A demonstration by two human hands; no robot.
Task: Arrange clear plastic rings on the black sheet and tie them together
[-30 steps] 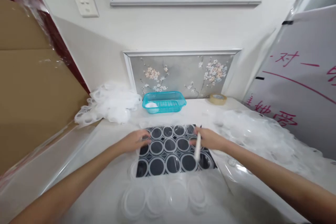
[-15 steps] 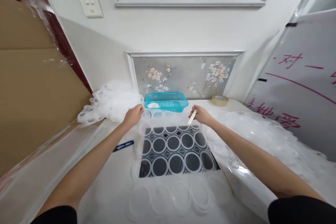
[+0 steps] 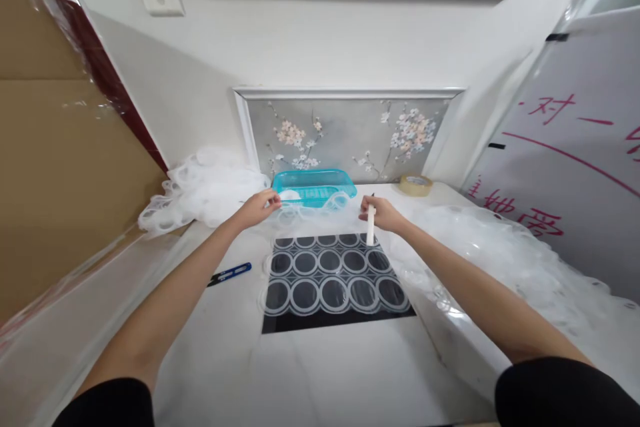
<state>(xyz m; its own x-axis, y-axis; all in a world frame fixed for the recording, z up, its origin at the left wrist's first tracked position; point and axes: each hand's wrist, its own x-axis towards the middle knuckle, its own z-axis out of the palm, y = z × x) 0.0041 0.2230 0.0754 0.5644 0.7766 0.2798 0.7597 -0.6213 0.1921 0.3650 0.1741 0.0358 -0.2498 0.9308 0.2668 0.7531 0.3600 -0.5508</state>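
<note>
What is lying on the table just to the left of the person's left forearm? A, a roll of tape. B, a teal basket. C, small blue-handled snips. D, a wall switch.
C: the small blue-handled snips lie on the white table beside the left forearm; the roll of tape and the teal basket sit at the far edge.

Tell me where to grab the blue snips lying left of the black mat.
Take the blue snips by the blue handle end, coming from above on the right. They lie flat on the white table, slanted, with the left forearm close beside them; their dark tip points toward you.
</note>
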